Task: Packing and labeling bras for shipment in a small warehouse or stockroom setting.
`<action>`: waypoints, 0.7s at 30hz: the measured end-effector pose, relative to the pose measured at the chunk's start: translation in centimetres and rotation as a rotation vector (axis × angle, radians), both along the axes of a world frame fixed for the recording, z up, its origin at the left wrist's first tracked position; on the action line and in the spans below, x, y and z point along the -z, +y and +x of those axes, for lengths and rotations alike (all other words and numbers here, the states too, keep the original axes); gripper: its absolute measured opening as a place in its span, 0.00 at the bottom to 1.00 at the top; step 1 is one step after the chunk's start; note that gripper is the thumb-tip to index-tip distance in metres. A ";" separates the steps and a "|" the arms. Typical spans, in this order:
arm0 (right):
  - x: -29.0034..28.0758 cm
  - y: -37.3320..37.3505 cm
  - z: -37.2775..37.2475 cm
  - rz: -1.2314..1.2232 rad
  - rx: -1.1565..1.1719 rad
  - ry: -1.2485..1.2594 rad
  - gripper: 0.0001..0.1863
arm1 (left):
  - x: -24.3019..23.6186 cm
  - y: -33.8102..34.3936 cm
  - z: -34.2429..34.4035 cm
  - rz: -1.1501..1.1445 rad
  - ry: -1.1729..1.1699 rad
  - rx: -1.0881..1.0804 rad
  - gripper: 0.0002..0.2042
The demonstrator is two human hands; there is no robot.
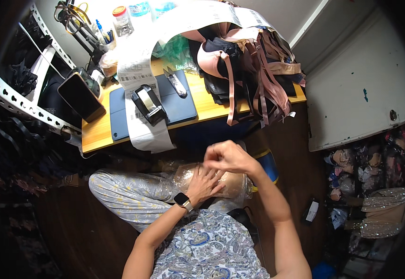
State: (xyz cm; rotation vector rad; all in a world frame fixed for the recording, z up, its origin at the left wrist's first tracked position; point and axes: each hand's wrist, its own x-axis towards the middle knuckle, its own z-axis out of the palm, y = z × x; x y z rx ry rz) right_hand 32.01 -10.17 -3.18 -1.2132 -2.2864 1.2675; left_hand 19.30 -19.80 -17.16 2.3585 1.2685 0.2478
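A clear plastic bag (234, 184) with something beige and smooth in it, perhaps a bra, lies across my lap. My left hand (203, 184), with a watch on its wrist, rests flat on the bag, fingers spread. Just above and to the right, my right hand (229, 157) is raised with its fingers curled in and pressed together. Its fingertips are slightly blurred, and whatever they may pinch is hidden. The bag's right end crumples past my left hand.
A wooden table (93, 138) ahead holds a blue tablet case (118, 122), tape dispenser (148, 105), thread snips (175, 83), long label strip (151, 139), phone (81, 98) and piled bras (212, 63). Bagged garments (365, 172) fill the right side; a metal shelf (21, 104) stands left.
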 end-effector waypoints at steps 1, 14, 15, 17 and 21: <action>1.1 0.6 1.6 -0.093 -0.215 -0.194 0.14 | 0.1 0.0 0.1 0.002 -0.004 0.009 0.25; 11.9 -1.8 9.3 -0.342 -0.017 -0.329 0.28 | 0.7 0.0 0.4 0.184 0.078 0.022 0.28; 14.4 -2.8 9.3 -0.400 -0.052 -0.373 0.29 | 0.6 0.0 0.0 0.173 0.060 0.026 0.29; 15.0 -3.4 9.3 -0.388 -0.017 -0.326 0.25 | -2.6 1.0 -2.3 -0.289 0.023 -0.130 0.35; 14.5 -3.3 8.9 -0.429 -0.051 -0.314 0.25 | -0.5 1.4 -8.1 -0.741 -0.017 -0.400 0.44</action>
